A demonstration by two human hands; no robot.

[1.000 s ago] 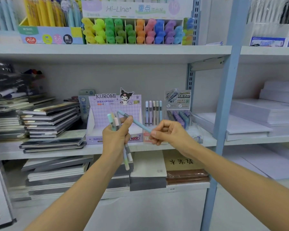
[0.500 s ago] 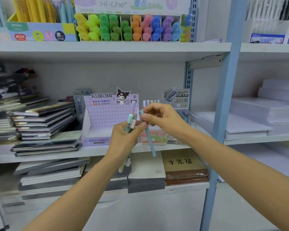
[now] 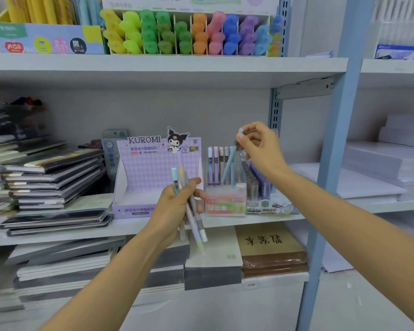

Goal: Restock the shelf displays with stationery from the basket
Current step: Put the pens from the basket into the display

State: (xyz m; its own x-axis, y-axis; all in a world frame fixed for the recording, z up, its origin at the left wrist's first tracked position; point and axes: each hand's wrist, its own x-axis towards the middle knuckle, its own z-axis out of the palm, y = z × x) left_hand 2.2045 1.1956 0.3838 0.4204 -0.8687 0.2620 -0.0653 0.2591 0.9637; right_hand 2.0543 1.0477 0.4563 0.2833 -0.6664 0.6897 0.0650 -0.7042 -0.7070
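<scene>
Right of centre, our right hand point(image 3: 261, 149) pinches the top of a slim pale blue pen point(image 3: 228, 166), its lower end inside the pink-and-green cardboard display box point(image 3: 225, 204) among upright pens. Lower centre, our left hand point(image 3: 175, 206) clasps a bunch of pastel pens point(image 3: 196, 225) before the purple Kuromi cardboard display point(image 3: 148, 173).

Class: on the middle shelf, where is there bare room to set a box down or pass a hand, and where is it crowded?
Bare: the shelf strip in front of the Kuromi box; hand room above it under the upper shelf. Crowded: notebook stacks left; pen holder, where the right hand holds a blue pen.
</scene>
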